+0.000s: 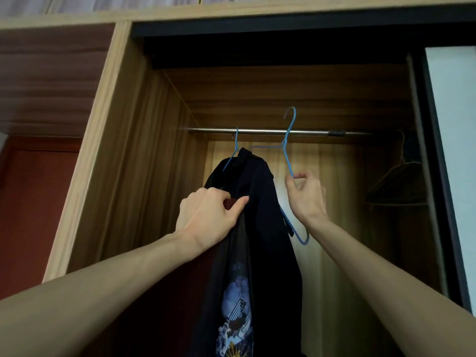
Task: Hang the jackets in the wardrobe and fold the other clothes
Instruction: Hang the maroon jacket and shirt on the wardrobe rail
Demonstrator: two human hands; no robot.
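Observation:
A dark navy jacket [260, 191] hangs on a blue wire hanger [233, 153] hooked over the metal rail [260, 130] inside the open wardrobe. My left hand [208, 215] grips a black garment with a blue printed graphic [235, 305], held up in front of the jacket. My right hand [306, 194] pinches a second blue wire hanger [288, 140]; this one is bare, tilted, and its hook rises above the rail, off it. The lower end of that hanger shows below my wrist.
Dark empty hangers [396, 184] hang at the rail's right end. The wardrobe's wooden side panel [123, 150] stands at the left, and a dark-framed sliding door [445, 163] at the right. A red-brown wall lies left of the wardrobe.

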